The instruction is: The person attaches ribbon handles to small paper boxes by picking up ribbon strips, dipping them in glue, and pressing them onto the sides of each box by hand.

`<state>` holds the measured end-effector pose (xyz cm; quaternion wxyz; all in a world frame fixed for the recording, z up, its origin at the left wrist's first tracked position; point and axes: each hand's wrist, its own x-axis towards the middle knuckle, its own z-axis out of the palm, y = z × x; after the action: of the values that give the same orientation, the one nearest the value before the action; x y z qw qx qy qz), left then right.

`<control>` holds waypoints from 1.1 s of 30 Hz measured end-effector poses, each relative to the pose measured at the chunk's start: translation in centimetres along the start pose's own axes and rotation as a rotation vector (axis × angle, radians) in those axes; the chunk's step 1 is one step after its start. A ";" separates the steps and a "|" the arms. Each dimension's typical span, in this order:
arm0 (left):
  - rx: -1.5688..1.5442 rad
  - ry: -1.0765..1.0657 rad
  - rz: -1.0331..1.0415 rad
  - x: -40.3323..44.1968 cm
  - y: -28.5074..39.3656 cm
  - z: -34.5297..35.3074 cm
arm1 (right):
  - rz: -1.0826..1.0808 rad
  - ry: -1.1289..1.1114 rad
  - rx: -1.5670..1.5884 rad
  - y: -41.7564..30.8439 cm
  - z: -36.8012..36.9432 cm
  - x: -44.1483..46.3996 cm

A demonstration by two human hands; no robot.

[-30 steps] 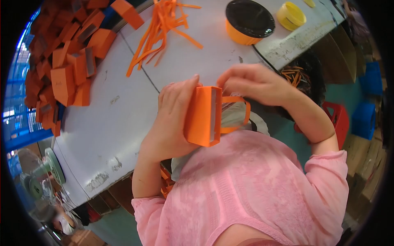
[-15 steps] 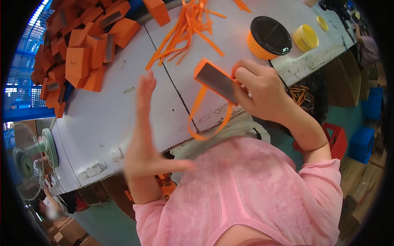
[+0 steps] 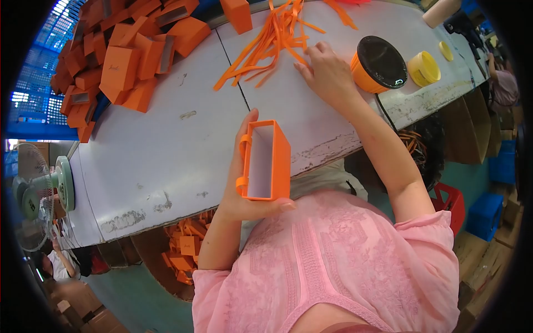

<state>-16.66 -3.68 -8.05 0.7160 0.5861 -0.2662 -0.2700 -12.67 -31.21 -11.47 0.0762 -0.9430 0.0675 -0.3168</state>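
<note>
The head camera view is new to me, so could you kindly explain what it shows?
There is no machine here: a person works with two bare hands, seen from a camera worn on the head, looking forward and down. The left hand holds an orange box, its open side facing the camera. The right hand is over the table by loose orange strips; whether it touches them is unclear. Also on the table are an orange tub with a black top and a yellow tub. Far left is a pile of orange boxes.
</note>
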 end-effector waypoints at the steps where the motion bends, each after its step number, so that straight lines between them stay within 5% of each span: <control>1: -0.094 -0.011 -0.008 0.1 0.4 0.1 | -0.002 0.001 0.002 0.1 0.1 -0.1; 4: -0.300 0.014 -0.043 0.6 1.3 -0.8 | 0.030 -0.098 0.238 -0.5 -1.1 -0.1; 6: -0.421 -0.066 -0.055 0.3 0.1 -0.6 | 0.440 -0.398 0.964 -1.9 -4.4 -0.9; 9: -0.588 -0.264 -0.076 0.9 -1.5 0.7 | 0.562 -0.586 1.168 -3.3 -8.9 -2.9; 12: -0.750 -0.353 -0.171 1.8 -1.8 2.2 | 0.587 -0.678 1.101 -3.4 -12.8 -5.5; 17: -0.602 -0.446 0.048 3.8 -0.7 0.8 | 0.119 -0.748 0.944 -0.8 -15.8 -9.4; 18: -0.529 -0.502 0.117 4.1 -0.6 0.0 | 0.193 -0.984 0.991 -0.4 -16.9 -8.8; 21: -0.206 -0.756 0.155 4.5 1.2 -0.8 | 0.087 -0.665 1.036 0.5 -15.6 -9.3; 22: -0.151 -0.824 0.166 4.6 1.5 -0.6 | 0.249 -0.622 1.092 0.4 -15.7 -9.1; 25: -0.103 -0.864 0.146 4.4 1.3 0.3 | 0.264 -0.365 1.195 -1.4 -14.3 -7.3; 29: -0.132 -0.884 0.053 3.5 1.6 0.4 | 0.286 -0.488 1.288 -4.5 -12.8 -5.9; 31: -0.114 -0.852 -0.028 3.2 2.3 0.7 | 0.599 -0.708 1.532 -4.9 -12.5 -5.9; 33: -0.081 -0.908 -0.007 3.4 1.8 0.5 | 0.711 -0.600 1.634 -4.5 -12.6 -6.3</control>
<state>-14.46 -6.13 -5.98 0.5482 0.3810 -0.5403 -0.5122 -24.94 -27.00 -4.36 0.8209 -0.5636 0.0859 0.0323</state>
